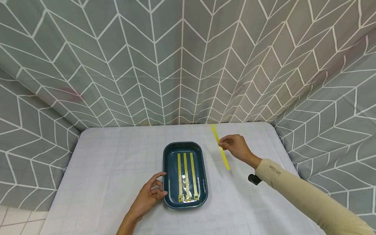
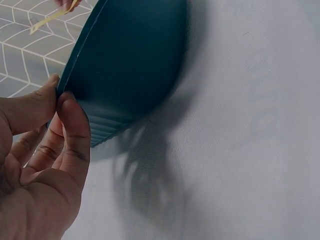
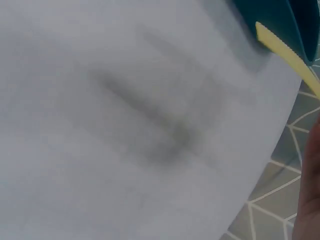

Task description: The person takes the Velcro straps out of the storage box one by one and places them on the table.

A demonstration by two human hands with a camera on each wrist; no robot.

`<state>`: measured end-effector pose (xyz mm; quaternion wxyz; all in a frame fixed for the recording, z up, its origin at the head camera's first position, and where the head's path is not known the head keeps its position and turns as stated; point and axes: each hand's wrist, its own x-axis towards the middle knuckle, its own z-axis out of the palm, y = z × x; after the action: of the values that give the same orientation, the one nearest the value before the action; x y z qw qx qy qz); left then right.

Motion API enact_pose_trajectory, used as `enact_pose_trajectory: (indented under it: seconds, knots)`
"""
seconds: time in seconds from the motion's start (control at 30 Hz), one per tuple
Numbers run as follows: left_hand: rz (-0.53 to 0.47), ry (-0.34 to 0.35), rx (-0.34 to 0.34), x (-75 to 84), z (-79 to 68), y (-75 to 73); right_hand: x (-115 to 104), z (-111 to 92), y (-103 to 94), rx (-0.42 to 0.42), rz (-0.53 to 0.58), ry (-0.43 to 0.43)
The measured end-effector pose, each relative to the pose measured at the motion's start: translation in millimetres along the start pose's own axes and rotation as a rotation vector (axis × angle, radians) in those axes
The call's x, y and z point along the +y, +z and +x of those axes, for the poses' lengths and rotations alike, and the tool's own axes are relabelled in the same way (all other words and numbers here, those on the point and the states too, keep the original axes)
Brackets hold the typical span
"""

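A dark teal rectangular tray (image 1: 171, 169) sits on the white-covered table, its long sides running away from me. Inside lie three yellow cable ties (image 1: 186, 176) side by side, slotted heads toward me. My left hand (image 1: 149, 195) pinches the tray's left rim between thumb and fingers, as the left wrist view shows at the tray wall (image 2: 130, 55). To the right of the tray, my right hand (image 1: 236, 147) pinches another yellow cable tie (image 1: 225, 160) near its middle, above the table. Its wider head points away from me; the right wrist view shows the tie's finely toothed edge (image 3: 285, 50).
White cloth (image 1: 117, 156) covers the table. A grey curtain with white zigzag lines (image 1: 182, 65) hangs behind it and along both sides. A black wrist device (image 1: 254, 179) shows below the right sleeve. Tiled floor (image 1: 17, 222) appears at lower left.
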<state>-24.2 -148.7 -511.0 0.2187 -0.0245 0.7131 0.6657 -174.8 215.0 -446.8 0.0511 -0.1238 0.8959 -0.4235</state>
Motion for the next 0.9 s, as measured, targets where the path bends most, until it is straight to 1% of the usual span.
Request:
enact_pose_trajectory:
  seconds: [0.13, 0.37, 0.63, 0.8, 0.9]
  knots:
    - [-0.006, -0.004, 0.0, 0.1, -0.5, 0.4, 11, -7, -1.4, 0.003, 0.033, 0.071]
    - [-0.002, 0.003, -0.004, 0.1, 0.3, 0.6, 32, -23, -0.8, -0.01, 0.106, 0.235]
    - [0.007, -0.001, -0.006, -0.9, 0.9, 0.7, 48, -37, 2.3, -0.019, 0.164, 0.338]
    - [0.018, -0.005, 0.002, -0.8, 2.0, 0.8, 56, -46, 6.8, -0.035, 0.179, 0.417]
    - [0.029, -0.006, 0.01, -0.5, 2.9, 1.0, 65, -52, 9.5, -0.034, 0.175, 0.447]
